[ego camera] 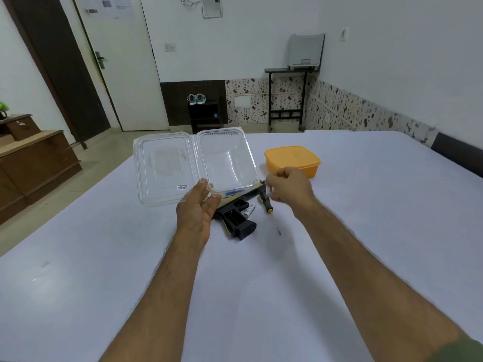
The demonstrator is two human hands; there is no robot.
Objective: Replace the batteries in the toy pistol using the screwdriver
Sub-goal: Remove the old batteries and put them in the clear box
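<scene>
Head view:

- Toy pistol [236, 218]: lies flat on the white table [339, 231], near the middle, partly under the clear box [198, 163]. The grip points toward the person and slightly right. The barrel end runs away under the box, so the long axis goes from near-right to far-left as far as can be seen.
- Grip cavity appears open and dark; whether a cover is off cannot be confirmed.
- Handling, judged: hard plastic shell, light, stiff, not fragile. Best taken around the grip, with the body steadied flat against the table.
- Batteries [248, 210]: at least one pale cylinder lies touching the pistol's right side. Judged smooth and prone to roll.
- Screwdriver [268, 205]: lies just right of the pistol, dark handle far, thin shaft tip toward the person. Judged rigid; hold by the handle.
- Left hand [198, 207]: pinching the near edge of the clear box, thumb on top, holding it tilted above the pistol.
- Right hand [287, 188]: fingers curled together above the screwdriver handle; something small and pale may be between them, too blurred to tell.
- Orange tub [292, 160]: lidded, farther back, apart from the rest.
</scene>
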